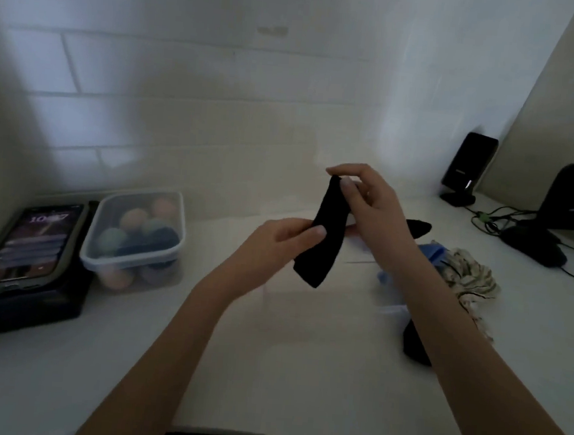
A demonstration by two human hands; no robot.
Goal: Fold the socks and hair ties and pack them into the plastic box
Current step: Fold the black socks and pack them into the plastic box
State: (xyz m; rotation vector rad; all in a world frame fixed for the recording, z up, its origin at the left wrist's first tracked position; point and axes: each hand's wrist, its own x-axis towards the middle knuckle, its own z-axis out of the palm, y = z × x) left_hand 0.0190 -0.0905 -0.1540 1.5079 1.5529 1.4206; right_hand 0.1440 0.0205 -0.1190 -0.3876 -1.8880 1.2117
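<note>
A black sock hangs folded in the air above the white counter. My right hand pinches its upper end and my left hand grips its middle from the left. A clear plastic box at the left holds several rolled pastel and dark items. To the right of my right forearm lie a patterned cream sock, a blue piece, another black sock tip and a dark piece, partly hidden by the arm.
A lit phone leans on a dark stand beside the box at far left. Two black devices with cables stand at the back right. A tiled wall rises behind the counter.
</note>
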